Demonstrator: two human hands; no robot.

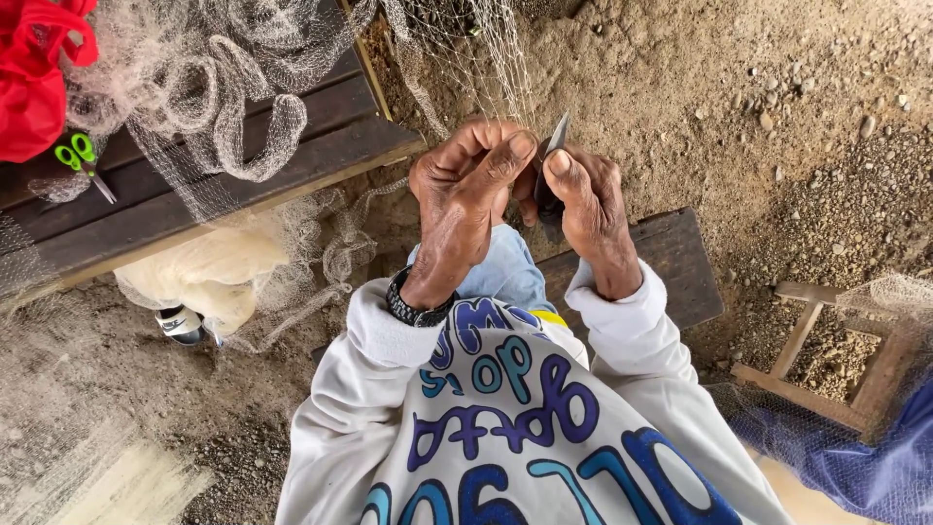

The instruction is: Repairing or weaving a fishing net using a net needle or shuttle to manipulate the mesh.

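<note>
A slim, dark, pointed netting needle (549, 175) is pinched upright in the right hand (583, 209), its long axis pointing away from the body. The fine, pale mesh fishing net (476, 68) is gripped by the curled left hand (466, 190), just beside it.

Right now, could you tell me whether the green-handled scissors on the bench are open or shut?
Shut: the scissors lie flat on the dark bench, their blades together in a single point, beside the netting.
</note>
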